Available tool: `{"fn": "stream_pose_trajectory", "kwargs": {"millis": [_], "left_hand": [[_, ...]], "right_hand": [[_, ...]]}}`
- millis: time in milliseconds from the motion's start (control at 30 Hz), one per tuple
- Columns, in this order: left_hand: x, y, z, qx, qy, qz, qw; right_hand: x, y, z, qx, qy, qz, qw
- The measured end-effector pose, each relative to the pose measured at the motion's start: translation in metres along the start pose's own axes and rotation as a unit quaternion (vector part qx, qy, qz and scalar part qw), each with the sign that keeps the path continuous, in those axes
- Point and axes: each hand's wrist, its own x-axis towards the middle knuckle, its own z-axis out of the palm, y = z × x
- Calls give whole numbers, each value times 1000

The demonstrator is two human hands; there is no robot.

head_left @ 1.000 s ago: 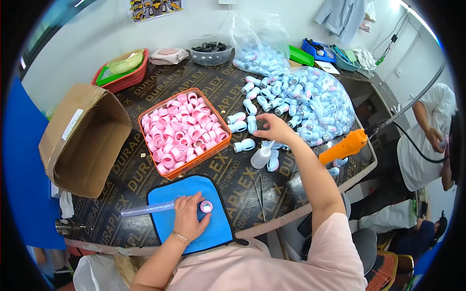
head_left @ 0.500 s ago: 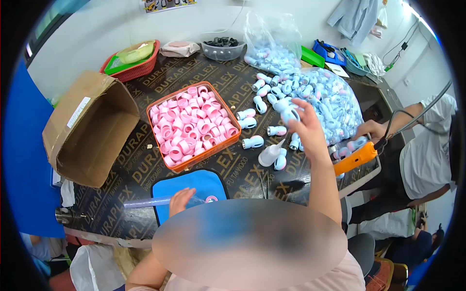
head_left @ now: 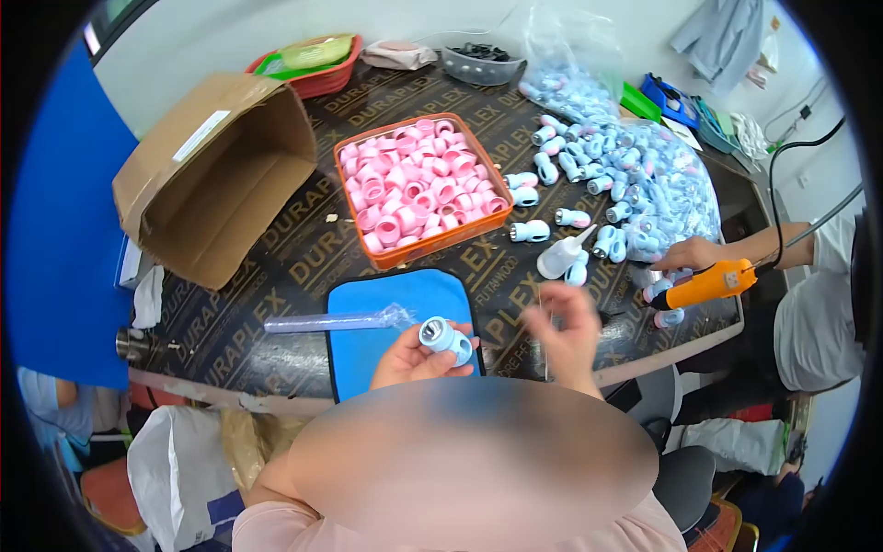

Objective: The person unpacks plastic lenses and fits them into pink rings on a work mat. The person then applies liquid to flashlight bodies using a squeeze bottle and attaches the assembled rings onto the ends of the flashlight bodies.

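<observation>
My left hand (head_left: 411, 361) holds a light blue plastic piece (head_left: 448, 341) with its round metal-looking end facing up, over the blue mat (head_left: 395, 296). A clear plastic tube (head_left: 336, 322) lies across the mat beyond my fingers. My right hand (head_left: 567, 333), smeared by motion with fingers curled, is over thin metal tweezers (head_left: 545, 361); whether it grips them is unclear. Just beyond it is a white squeeze bottle (head_left: 557, 258) with a pointed nozzle. Light blue pieces (head_left: 530, 231) lie loose near the bottle.
An orange tray (head_left: 441, 243) holds pink rings; left of it is an open cardboard box (head_left: 213, 184). A clear bag (head_left: 685, 189) of blue pieces spreads at right. A co-worker's hand (head_left: 690, 254) reaches in beside an orange-handled tool (head_left: 713, 283).
My right hand has come back from the blue pieces toward the tweezers. A blue piece is now in my left hand, which has let go of the tube. The view has shifted.
</observation>
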Motion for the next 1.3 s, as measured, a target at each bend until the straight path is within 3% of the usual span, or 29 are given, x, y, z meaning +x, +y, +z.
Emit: {"fn": "stream_pose_trajectory", "kwargs": {"millis": [33, 100, 233, 300, 433, 500, 633, 767, 800, 833, 867, 1067, 1200, 1300], "left_hand": [[-2, 1, -1, 19, 23, 4, 1000], [-7, 2, -5, 24, 31, 2, 999], [-12, 3, -8, 6, 40, -28, 999], [-14, 4, -9, 9, 41, -38, 998], [-19, 6, -11, 46, 79, -36, 995], [-21, 5, -16, 71, 101, -33, 992], [-20, 6, -29, 106, 114, -65, 986], [-15, -1, -36, 195, 88, -71, 974], [-15, 2, -34, 396, 68, -4, 916], [-15, 6, -32, 577, 45, 62, 813], [-15, 11, -31, 578, 44, 63, 813], [23, 50, -15, 699, 12, 190, 690], [79, 39, -5, 746, -61, 212, 628], [112, 16, 0, 760, -105, 192, 612]], "right_hand": [[8, 16, -7, -131, 102, -52, 985], [22, 47, -17, -236, 154, -51, 958], [46, 95, -17, -352, 98, -69, 928], [52, 103, -13, -394, 70, -17, 916], [54, 106, -11, -393, 67, -30, 917], [52, 101, -13, -398, 79, -116, 906], [40, 71, -12, -323, -6, -6, 946], [43, 75, -4, -304, -39, -9, 952], [47, 76, -4, -305, -37, -10, 952], [53, 76, -4, -305, -37, 4, 952], [58, 77, -5, -304, -37, 18, 952], [84, 92, -7, -323, -12, 32, 946], [81, 92, -3, -346, 13, -16, 938], [80, 87, -9, -360, 0, 24, 933]]}}
